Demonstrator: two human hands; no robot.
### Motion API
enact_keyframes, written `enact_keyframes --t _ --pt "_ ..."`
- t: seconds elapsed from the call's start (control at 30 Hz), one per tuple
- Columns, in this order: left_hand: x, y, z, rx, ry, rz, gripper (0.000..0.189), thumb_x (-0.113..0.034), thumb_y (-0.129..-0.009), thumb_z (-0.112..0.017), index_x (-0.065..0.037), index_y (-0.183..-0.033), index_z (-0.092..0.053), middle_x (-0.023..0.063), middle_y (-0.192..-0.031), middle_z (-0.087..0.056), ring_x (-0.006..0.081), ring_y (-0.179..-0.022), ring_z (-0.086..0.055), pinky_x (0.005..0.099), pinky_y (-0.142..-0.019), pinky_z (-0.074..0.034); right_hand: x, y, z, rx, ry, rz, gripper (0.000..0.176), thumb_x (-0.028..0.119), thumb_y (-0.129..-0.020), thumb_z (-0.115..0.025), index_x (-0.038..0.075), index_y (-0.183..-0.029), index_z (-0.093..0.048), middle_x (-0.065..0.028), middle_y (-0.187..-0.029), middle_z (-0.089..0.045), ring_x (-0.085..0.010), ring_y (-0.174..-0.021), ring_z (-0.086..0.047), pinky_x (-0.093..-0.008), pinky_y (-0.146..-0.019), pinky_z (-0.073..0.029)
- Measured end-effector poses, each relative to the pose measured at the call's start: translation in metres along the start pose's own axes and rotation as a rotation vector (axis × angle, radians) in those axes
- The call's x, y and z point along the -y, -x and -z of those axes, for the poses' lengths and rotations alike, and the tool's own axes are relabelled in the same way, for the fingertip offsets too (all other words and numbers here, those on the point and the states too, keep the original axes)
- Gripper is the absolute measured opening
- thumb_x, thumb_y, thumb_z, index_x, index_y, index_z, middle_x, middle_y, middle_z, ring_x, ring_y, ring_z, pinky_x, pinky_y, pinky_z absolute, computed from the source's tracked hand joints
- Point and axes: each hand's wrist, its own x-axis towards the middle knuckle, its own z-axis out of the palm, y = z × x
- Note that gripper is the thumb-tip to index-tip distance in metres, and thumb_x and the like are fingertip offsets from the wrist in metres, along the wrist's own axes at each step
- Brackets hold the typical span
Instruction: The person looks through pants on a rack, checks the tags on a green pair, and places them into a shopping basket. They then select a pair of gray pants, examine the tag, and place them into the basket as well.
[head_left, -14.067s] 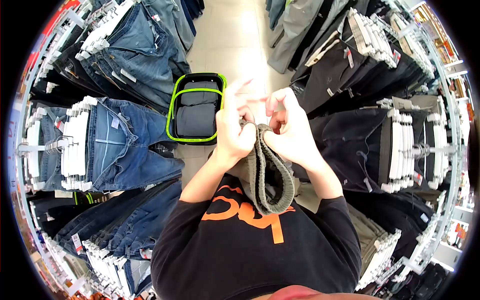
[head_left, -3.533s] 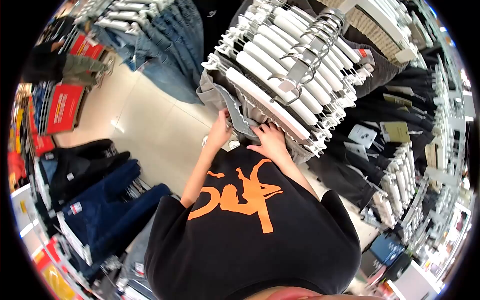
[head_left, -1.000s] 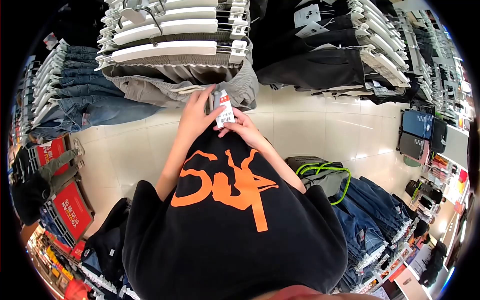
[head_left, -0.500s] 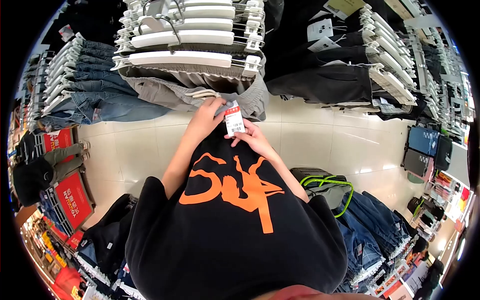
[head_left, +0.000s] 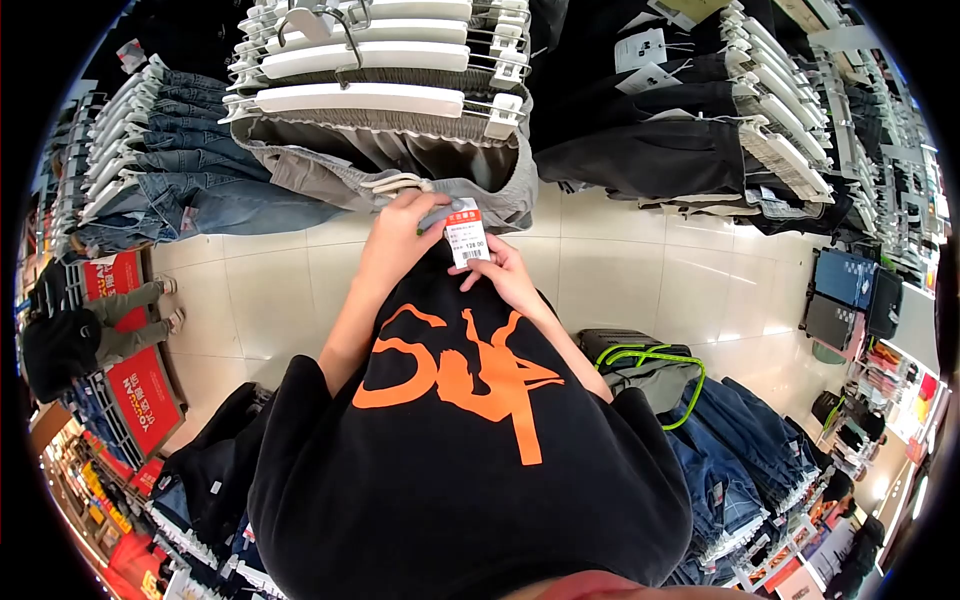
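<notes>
A white price tag with a red top band (head_left: 465, 238) lies face up between my hands, its print facing me. My right hand (head_left: 508, 277) pinches the tag's lower edge between thumb and fingers. My left hand (head_left: 398, 238) is closed just left of the tag, at the front of the grey elastic-waist trousers (head_left: 330, 180). A small grey piece with a green end (head_left: 432, 220) shows at its fingers; I cannot make out what it is. The pale drawstring (head_left: 400, 182) is right above those fingers. The trousers hang from a white clip hanger (head_left: 360, 99).
Blue jeans (head_left: 200, 200) hang to the left, dark trousers (head_left: 650, 160) to the right. Behind me are more jeans (head_left: 735, 450) and a bright green looped cord (head_left: 690, 400). A person in dark clothing (head_left: 65, 340) is at far left by red signs (head_left: 145, 400). Tiled floor (head_left: 640, 270) lies between the racks.
My left hand has shifted slightly left, and the grey piece with the green end now shows at its fingers. The right hand still holds the tag. The person at far left has shifted their legs.
</notes>
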Motion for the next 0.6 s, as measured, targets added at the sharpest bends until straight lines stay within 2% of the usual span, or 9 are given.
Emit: enact_keyframes --t 0.1,0.27,0.33,0.37,0.43,0.47,0.5,0.57,0.6 --pt "-0.007 0.002 0.003 -0.051 0.032 -0.03 0.024 -0.004 -0.066 -0.062 -0.006 -0.089 -0.058 0.0112 -0.079 -0.055 0.0283 -0.072 -0.055 0.0325 -0.062 -0.044 0.0 0.002 -0.001 0.034 -0.094 -0.031 0.029 -0.002 -0.079 -0.041 -0.005 -0.108 -0.042 -0.0143 -0.092 -0.057 -0.0201 -0.076 -0.06 -0.0244 -0.06 -0.049" --pt "-0.009 0.004 0.01 -0.076 0.105 -0.027 0.026 -0.001 -0.066 -0.06 -0.007 -0.091 -0.059 0.0103 -0.079 -0.055 0.0255 -0.072 -0.055 0.0301 -0.063 -0.044 -0.007 -0.001 0.002 0.06 -0.179 -0.056 0.026 0.001 -0.08 -0.042 -0.003 -0.106 -0.044 -0.0149 -0.088 -0.059 -0.0185 -0.068 -0.06 -0.0247 -0.063 -0.047" --pt "-0.003 0.005 0.021 -0.049 0.143 0.013 0.029 0.003 -0.067 -0.058 -0.007 -0.094 -0.059 0.0099 -0.08 -0.055 0.0226 -0.073 -0.055 0.0277 -0.065 -0.043 -0.009 -0.005 0.003 -0.072 -0.159 -0.049 0.024 0.004 -0.082 -0.043 -0.002 -0.105 -0.045 -0.0141 -0.089 -0.059 -0.017 -0.065 -0.058 -0.0245 -0.066 -0.046" --pt "0.001 0.005 0.032 -0.036 0.161 0.036 0.031 0.004 -0.067 -0.056 -0.007 -0.096 -0.059 0.0096 -0.081 -0.056 0.0209 -0.074 -0.055 0.0263 -0.066 -0.043 -0.013 -0.007 0.004 -0.058 -0.15 -0.054 0.024 0.004 -0.082 -0.043 -0.002 -0.105 -0.045 -0.0141 -0.089 -0.059 -0.017 -0.065 -0.058 -0.0245 -0.066 -0.046" --pt "0.009 0.009 0.05 -0.001 0.382 0.093 0.037 0.007 -0.07 -0.053 -0.005 -0.105 -0.055 0.0047 -0.095 -0.057 0.0139 -0.08 -0.055 0.0237 -0.072 -0.043 -0.024 -0.012 0.01 -0.284 -0.008 -0.006 0.024 0.005 -0.083 -0.043 -0.002 -0.105 -0.045 -0.0131 -0.088 -0.059 -0.0149 -0.064 -0.057 -0.0238 -0.066 -0.045" --pt "0.009 0.01 0.058 0.03 0.522 0.122 0.039 0.007 -0.071 -0.053 -0.004 -0.108 -0.053 0.0045 -0.097 -0.057 0.013 -0.082 -0.054 0.0234 -0.073 -0.043 -0.026 -0.014 0.01 -0.319 0.024 -0.009 0.025 0.005 -0.083 -0.043 -0.003 -0.106 -0.044 -0.0118 -0.091 -0.059 -0.0137 -0.071 -0.056 -0.0236 -0.07 -0.043" --pt "0.007 0.012 0.067 0.061 0.662 0.151 0.041 0.008 -0.072 -0.052 -0.003 -0.111 -0.051 0.0043 -0.099 -0.056 0.0122 -0.084 -0.054 0.023 -0.075 -0.043 -0.028 -0.015 0.009 -0.297 0.03 -0.018 0.025 0.005 -0.083 -0.043 -0.003 -0.106 -0.044 -0.0118 -0.091 -0.059 -0.0137 -0.071 -0.056 -0.0236 -0.07 -0.043" --pt "-0.003 0.013 0.079 0.108 0.78 0.203 0.044 0.008 -0.072 -0.052 -0.002 -0.115 -0.047 0.0066 -0.103 -0.055 0.0116 -0.088 -0.054 0.0224 -0.076 -0.043 -0.028 -0.015 0.007 -0.421 0.207 -0.089 0.029 0.013 -0.084 -0.044 0.001 -0.11 -0.042 -0.0093 -0.1 -0.057 -0.0134 -0.081 -0.055 -0.0239 -0.073 -0.041" --pt "-0.004 0.012 0.079 0.089 0.786 0.17 0.048 0.006 -0.071 -0.054 -0.001 -0.117 -0.043 0.012 -0.101 -0.057 0.0136 -0.092 -0.053 0.0238 -0.079 -0.042 -0.023 -0.014 0.006 -0.307 0.256 -0.14 0.033 0.019 -0.087 -0.039 0.001 -0.115 -0.039 -0.0074 -0.099 -0.058 -0.0137 -0.087 -0.053 -0.0243 -0.076 -0.04"
